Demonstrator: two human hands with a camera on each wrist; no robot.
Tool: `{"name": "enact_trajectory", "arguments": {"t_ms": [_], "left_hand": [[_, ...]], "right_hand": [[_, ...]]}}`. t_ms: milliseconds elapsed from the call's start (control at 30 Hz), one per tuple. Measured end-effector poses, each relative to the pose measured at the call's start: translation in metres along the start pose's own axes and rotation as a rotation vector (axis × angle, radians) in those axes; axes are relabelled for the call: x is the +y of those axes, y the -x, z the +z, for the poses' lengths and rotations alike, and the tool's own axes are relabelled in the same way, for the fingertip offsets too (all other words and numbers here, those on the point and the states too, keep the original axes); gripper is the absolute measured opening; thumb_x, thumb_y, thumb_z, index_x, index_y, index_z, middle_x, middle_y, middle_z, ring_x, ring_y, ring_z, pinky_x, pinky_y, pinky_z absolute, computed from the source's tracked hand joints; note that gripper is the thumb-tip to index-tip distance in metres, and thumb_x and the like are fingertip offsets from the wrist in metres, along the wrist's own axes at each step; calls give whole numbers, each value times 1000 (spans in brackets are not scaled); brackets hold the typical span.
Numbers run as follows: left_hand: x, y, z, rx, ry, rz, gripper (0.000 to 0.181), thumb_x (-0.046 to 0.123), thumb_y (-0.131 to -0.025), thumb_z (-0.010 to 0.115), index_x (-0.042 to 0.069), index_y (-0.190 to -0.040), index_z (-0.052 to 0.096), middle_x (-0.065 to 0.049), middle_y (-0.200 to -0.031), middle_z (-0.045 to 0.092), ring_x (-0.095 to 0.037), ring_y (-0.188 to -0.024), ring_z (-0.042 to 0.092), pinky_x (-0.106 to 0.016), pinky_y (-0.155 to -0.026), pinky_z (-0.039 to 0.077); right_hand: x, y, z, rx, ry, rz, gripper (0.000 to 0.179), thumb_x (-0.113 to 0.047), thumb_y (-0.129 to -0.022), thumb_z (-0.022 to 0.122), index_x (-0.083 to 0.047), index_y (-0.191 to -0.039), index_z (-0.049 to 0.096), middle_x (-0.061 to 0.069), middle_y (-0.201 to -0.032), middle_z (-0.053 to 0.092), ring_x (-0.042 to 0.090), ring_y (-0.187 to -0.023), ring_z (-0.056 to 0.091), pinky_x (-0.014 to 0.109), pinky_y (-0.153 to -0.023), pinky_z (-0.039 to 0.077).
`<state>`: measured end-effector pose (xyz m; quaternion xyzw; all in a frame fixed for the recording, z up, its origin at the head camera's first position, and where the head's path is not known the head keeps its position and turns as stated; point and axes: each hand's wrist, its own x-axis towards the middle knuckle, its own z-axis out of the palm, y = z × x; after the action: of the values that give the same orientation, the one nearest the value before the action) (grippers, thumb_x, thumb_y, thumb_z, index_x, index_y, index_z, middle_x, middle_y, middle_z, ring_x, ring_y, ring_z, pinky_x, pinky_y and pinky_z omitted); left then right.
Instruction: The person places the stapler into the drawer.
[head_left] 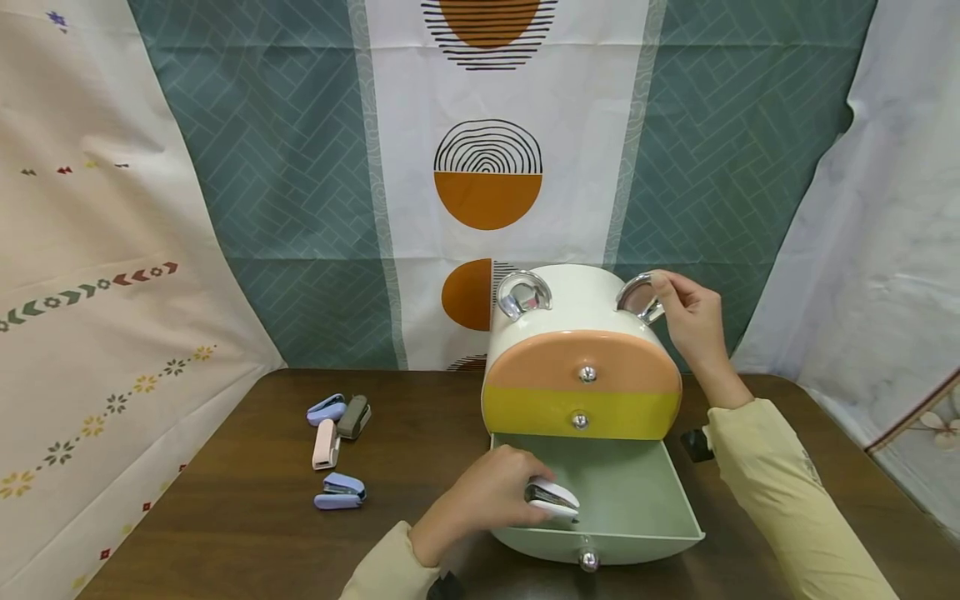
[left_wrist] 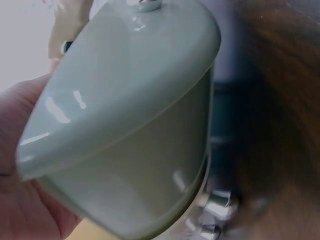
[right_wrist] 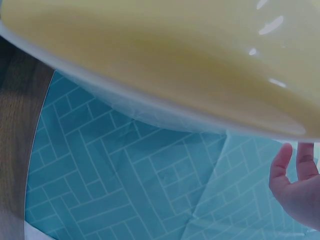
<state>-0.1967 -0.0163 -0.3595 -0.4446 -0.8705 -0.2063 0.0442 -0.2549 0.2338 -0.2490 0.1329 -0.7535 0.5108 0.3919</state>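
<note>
In the head view my left hand (head_left: 495, 492) pinches a small white stapler (head_left: 552, 497) inside the pulled-out green bottom drawer (head_left: 637, 487). My right hand (head_left: 692, 321) holds the silver ring-shaped ear (head_left: 637, 296) on the right of the rounded white cabinet (head_left: 577, 296). Above the green drawer, the orange drawer (head_left: 540, 358) and the yellow drawer (head_left: 525, 412) are closed. The left wrist view has the green drawer (left_wrist: 125, 75) close up, hiding the stapler and part of the left hand (left_wrist: 25, 150). Fingers of the right hand (right_wrist: 300, 190) show past the cabinet's edge in the right wrist view.
Left on the brown table (head_left: 225, 517) lie a blue stapler (head_left: 327, 410), a grey stapler (head_left: 354, 417), a pink stapler (head_left: 326, 444) and, nearer, another blue stapler (head_left: 340, 492). A patterned curtain (head_left: 300, 167) hangs behind the table. Another silver ear (head_left: 523, 293) tops the cabinet's left side.
</note>
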Motion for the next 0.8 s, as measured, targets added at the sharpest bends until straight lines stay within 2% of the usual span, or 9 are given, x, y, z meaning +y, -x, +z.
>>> {"name": "enact_trajectory", "arguments": {"t_ms": [133, 367, 500, 633, 800], "left_hand": [[2, -8, 9, -19, -47, 26, 12, 18, -66, 75, 19, -72, 66, 16, -58, 47, 2, -53, 34, -10, -47, 29], [6, -18, 18, -58, -137, 20, 13, 20, -65, 77, 19, -68, 65, 16, -54, 43, 2, -49, 31, -12, -44, 27], [8, -22, 21, -94, -184, 17, 14, 23, -64, 79, 20, -68, 65, 16, -56, 47, 1, -50, 35, -13, -45, 28], [9, -25, 25, -123, -170, -2, 15, 26, -64, 80, 20, -72, 69, 15, -60, 54, 0, -53, 42, -14, -48, 32], [9, -28, 28, -165, -190, -20, 16, 28, -64, 81, 23, -70, 68, 17, -60, 53, 1, -54, 43, -14, -49, 33]], "right_hand": [[1, 0, 0, -4, 0, -2, 31, -13, -91, 53, 14, -104, 61, -29, -83, 57, -8, -80, 53, 10, -72, 40], [0, 0, 0, 0, -3, -4, 29, -11, -91, 53, 14, -103, 61, -30, -82, 56, -8, -79, 53, 10, -71, 40], [0, 0, 1, 1, -3, -6, 28, -11, -91, 52, 14, -103, 62, -30, -81, 56, -8, -77, 52, 10, -71, 40], [1, 0, 1, 8, -11, -6, 28, -10, -91, 53, 14, -102, 62, -30, -80, 56, -4, -75, 52, 10, -69, 40], [2, -1, 1, 11, -12, -5, 29, -11, -91, 53, 15, -102, 61, -30, -81, 56, -2, -76, 53, 10, -70, 40]]}}
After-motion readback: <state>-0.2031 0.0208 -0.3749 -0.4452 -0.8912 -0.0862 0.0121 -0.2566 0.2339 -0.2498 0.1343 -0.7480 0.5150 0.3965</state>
